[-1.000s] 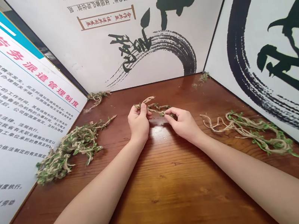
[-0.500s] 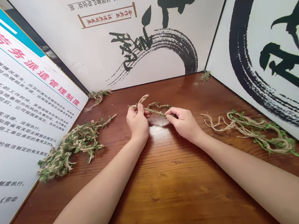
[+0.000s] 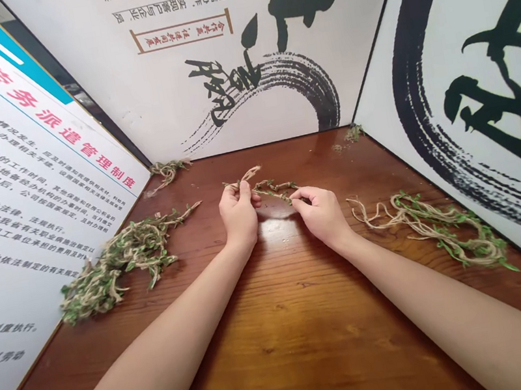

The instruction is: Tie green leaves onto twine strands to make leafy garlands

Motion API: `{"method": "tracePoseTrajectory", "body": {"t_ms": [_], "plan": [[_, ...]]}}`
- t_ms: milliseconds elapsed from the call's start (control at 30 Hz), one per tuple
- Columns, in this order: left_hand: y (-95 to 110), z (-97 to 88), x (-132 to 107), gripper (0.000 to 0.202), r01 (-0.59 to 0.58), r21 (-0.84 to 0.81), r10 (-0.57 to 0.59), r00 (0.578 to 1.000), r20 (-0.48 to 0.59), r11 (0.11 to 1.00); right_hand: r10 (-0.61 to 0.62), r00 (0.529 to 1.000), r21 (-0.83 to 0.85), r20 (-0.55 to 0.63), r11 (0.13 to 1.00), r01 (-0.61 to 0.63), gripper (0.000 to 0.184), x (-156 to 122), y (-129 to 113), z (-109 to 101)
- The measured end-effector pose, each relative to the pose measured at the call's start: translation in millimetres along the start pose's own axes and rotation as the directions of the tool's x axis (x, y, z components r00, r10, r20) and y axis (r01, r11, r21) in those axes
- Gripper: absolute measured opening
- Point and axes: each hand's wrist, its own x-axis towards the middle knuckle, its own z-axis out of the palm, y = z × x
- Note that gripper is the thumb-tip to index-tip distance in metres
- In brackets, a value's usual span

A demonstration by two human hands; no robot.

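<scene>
Between my two hands runs a twine with small green leaves (image 3: 272, 194), held just above the table. My left hand (image 3: 238, 215) is closed on one part of it, thumb on top, and a loose tan end sticks up past the thumb. With thumb and forefinger, my right hand (image 3: 318, 209) pinches the strand farther right. A slack part of the twine curves behind, from hand to hand. What lies inside the curled fingers is hidden.
A thick heap of leafy twine (image 3: 118, 264) lies on the left. Looser leafy strands (image 3: 444, 228) spread on the right. Small scraps (image 3: 168, 171) sit at the back left corner, green bits (image 3: 354, 132) at the back right. Printed panels (image 3: 228, 114) wall in the wooden table (image 3: 285, 349).
The whole view has shifted slightly, so the surroundings sit a little farther left. Both hands keep their grip on the twine in nearly the same pose.
</scene>
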Motion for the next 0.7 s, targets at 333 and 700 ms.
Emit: {"method": "tracePoseTrajectory", "body": {"t_ms": [333, 700], "plan": [[-1, -1.0, -6, 0.023, -0.126, 0.076, 0.098, 0.95, 0.298, 0.989, -0.295, 0.884, -0.44, -0.361, 0.89, 0.118, 0.022, -10, -10, 0], [2, -0.1, -9, 0.024, -0.074, 0.084, 0.046, 0.956, 0.291, 0.994, -0.331, 0.936, -0.139, -0.117, 0.939, 0.315, 0.016, -10, -10, 3]]}}
